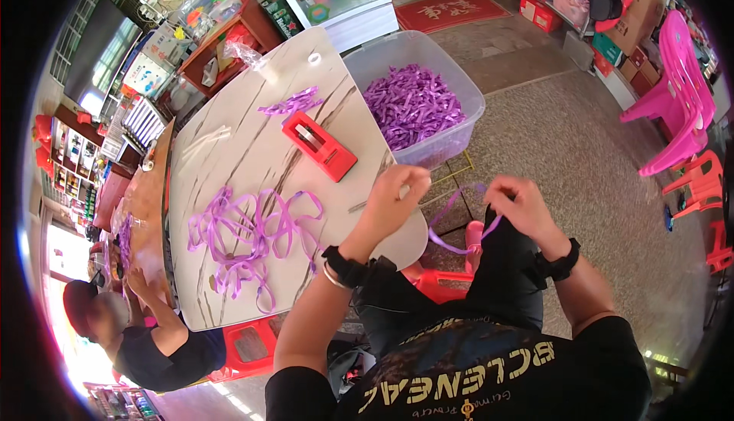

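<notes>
In my right hand (pixel 521 205), held above my knees, a narrow purple ribbon (pixel 436 231) is pinched and hangs down in a loose loop. My left hand (pixel 397 201) is raised by the table's right edge, fingers curled together; I cannot make out whether anything is between them. A tangle of purple ribbons (pixel 256 226) lies on the marble-patterned table (pixel 229 299). Farther back on it sit a red box-shaped device (pixel 330 153) with a slot and a small bunch of purple ribbons (pixel 294 102).
A clear plastic bin (pixel 475 108) heaped with folded purple ribbon pieces (pixel 417 108) stands against the table's right side. A co-worker (pixel 153 337) sits at the left by a wooden table (pixel 149 230). Pink chairs (pixel 680 92) stand right; a glass-door fridge (pixel 332 1) is behind.
</notes>
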`<state>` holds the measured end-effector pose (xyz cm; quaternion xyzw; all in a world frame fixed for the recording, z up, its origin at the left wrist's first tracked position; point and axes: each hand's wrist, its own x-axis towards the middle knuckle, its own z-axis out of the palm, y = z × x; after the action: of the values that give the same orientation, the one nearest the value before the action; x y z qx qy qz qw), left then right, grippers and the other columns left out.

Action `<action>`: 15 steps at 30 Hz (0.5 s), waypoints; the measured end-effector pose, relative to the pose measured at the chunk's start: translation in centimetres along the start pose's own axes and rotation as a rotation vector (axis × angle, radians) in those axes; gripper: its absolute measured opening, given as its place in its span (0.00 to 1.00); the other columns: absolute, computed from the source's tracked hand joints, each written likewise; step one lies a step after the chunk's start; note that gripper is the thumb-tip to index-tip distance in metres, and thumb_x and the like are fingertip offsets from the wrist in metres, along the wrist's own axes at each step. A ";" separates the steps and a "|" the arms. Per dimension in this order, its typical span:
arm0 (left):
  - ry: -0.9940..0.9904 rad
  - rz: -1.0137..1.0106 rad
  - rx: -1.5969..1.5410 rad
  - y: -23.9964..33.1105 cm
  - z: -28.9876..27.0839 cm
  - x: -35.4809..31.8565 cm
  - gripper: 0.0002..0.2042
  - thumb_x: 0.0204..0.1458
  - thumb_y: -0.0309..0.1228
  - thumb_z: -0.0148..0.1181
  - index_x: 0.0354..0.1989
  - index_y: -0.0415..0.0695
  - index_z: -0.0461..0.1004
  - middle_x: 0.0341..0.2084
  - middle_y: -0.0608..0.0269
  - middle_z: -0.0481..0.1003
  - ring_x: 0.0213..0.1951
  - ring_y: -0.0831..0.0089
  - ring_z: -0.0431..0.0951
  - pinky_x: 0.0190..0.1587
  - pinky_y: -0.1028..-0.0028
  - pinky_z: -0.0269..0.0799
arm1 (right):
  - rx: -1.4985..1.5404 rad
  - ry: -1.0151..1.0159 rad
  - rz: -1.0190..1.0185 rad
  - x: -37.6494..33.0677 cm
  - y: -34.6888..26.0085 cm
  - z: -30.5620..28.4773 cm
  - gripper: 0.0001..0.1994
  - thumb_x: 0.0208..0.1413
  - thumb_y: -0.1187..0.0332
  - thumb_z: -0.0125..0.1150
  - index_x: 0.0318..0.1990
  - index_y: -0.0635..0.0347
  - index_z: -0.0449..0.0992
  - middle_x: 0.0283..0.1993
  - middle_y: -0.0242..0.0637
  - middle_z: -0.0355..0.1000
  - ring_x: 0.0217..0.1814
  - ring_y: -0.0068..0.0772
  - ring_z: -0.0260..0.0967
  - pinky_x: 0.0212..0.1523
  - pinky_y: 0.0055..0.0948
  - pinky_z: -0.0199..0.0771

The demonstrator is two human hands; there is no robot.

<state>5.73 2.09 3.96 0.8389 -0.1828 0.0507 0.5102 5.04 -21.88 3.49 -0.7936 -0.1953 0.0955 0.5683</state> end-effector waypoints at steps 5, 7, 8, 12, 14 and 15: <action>0.076 -0.054 0.044 -2.9 0.0 1.5 0.09 0.51 0.29 0.51 0.37 0.39 0.72 0.29 0.63 0.72 0.31 0.77 0.69 0.34 0.79 0.63 | 0.118 0.226 0.032 2.9 3.6 2.5 0.06 0.51 0.71 0.52 0.28 0.65 0.72 0.22 0.28 0.66 0.25 0.16 0.62 0.27 0.16 0.62; 0.079 -0.088 0.023 -3.8 0.3 1.8 0.09 0.51 0.29 0.51 0.37 0.39 0.72 0.29 0.63 0.72 0.31 0.77 0.69 0.34 0.80 0.62 | 0.223 0.183 0.024 4.2 6.2 3.6 0.07 0.53 0.71 0.51 0.31 0.65 0.73 0.25 0.29 0.67 0.28 0.17 0.63 0.30 0.17 0.63; 0.077 -0.154 -0.020 -4.1 0.3 1.8 0.09 0.50 0.29 0.52 0.36 0.39 0.72 0.28 0.64 0.72 0.30 0.79 0.69 0.34 0.80 0.62 | 0.225 0.179 0.024 4.8 6.7 4.0 0.07 0.53 0.71 0.51 0.31 0.65 0.73 0.25 0.29 0.67 0.28 0.17 0.63 0.30 0.17 0.63; 0.081 -0.272 -0.131 -5.0 0.6 2.2 0.09 0.49 0.30 0.53 0.36 0.38 0.72 0.26 0.66 0.72 0.28 0.81 0.68 0.33 0.82 0.62 | 0.325 0.071 -0.009 6.1 8.4 5.7 0.07 0.53 0.70 0.52 0.32 0.64 0.73 0.26 0.27 0.67 0.30 0.16 0.62 0.33 0.17 0.62; 0.082 -0.227 -0.084 -5.3 1.0 2.3 0.09 0.49 0.30 0.54 0.35 0.38 0.73 0.26 0.66 0.72 0.28 0.81 0.68 0.32 0.82 0.62 | 0.379 0.035 -0.030 6.2 8.8 6.3 0.07 0.52 0.69 0.53 0.33 0.63 0.74 0.27 0.26 0.68 0.30 0.15 0.61 0.32 0.17 0.61; 0.081 -0.180 -0.037 -5.4 1.1 2.3 0.09 0.48 0.30 0.55 0.34 0.38 0.74 0.26 0.66 0.72 0.27 0.81 0.68 0.32 0.82 0.63 | 0.401 0.023 -0.026 6.1 8.8 6.6 0.07 0.52 0.69 0.53 0.33 0.63 0.73 0.28 0.25 0.68 0.30 0.15 0.61 0.32 0.17 0.61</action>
<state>9.69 2.75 -0.41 0.8396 -0.0867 0.0353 0.5351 9.88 -16.08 -6.51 -0.6630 -0.1762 0.1159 0.7183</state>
